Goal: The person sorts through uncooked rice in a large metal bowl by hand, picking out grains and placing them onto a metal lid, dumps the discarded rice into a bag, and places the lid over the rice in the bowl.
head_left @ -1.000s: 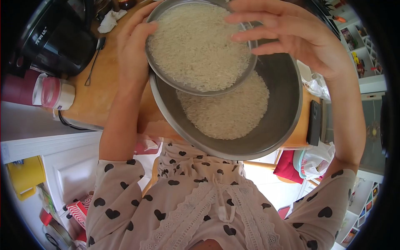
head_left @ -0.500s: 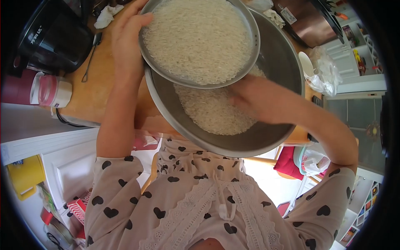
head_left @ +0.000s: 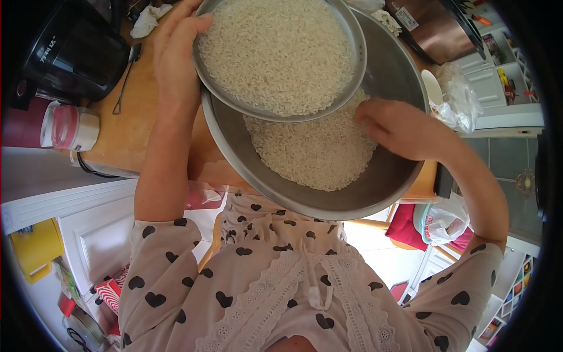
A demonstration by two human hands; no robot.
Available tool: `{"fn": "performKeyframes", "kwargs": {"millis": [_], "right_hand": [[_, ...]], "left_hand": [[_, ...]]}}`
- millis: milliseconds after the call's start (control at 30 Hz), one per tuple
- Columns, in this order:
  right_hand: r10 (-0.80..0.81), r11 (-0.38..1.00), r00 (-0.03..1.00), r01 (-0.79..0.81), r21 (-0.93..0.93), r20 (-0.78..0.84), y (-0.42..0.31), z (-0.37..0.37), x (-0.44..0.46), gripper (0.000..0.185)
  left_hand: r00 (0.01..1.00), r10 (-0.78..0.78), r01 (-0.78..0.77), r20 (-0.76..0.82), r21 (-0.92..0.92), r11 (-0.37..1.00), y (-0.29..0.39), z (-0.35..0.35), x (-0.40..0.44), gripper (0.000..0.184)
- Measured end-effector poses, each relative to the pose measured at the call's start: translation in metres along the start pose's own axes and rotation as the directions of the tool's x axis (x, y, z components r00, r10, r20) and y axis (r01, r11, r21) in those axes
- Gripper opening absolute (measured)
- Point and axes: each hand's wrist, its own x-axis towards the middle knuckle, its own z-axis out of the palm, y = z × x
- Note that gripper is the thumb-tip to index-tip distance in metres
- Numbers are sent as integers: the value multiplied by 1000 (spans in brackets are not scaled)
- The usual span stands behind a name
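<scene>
A round metal bowl (head_left: 202,79) full of white rice (head_left: 275,56) is held by my left hand (head_left: 179,61). The thumb lies over the left rim, and the fingers are partly out of sight. Beneath the bowl, a large steel basin (head_left: 396,188) holds a mound of loose rice (head_left: 316,155); the bowl covers the basin's upper left part. My right hand (head_left: 396,129) is inside the basin at the right side of the mound. Its fingers are curled, and whether any grains are in them is hidden.
A black appliance (head_left: 76,58) stands at the left of the wooden table (head_left: 146,126), beside a long-handled utensil (head_left: 125,79) and a pink-and-white container (head_left: 73,128). Right of the basin are a white cup (head_left: 431,89), plastic bags (head_left: 460,97) and a copper-coloured pot (head_left: 437,32).
My right hand has moved right, from under the bowl's edge to the right side of the rice mound. The bowl in my left hand has shifted only slightly.
</scene>
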Motion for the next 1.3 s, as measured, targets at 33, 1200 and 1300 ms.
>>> {"fn": "performKeyframes", "kwargs": {"millis": [33,1200,1300], "right_hand": [[-5,998,999,3,57,33,-5,0,-1,29],[-168,285,916,398,872,-363,-61,-61,47,46],[-118,313,957,290,904,-266,-68,-87,25,47]], "left_hand": [[1000,14,-13,-11,19,1000,1,2,-1,54],[999,-51,51,3,39,998,3,-7,0,38],[998,-58,58,3,35,998,2,-9,0,37]]}}
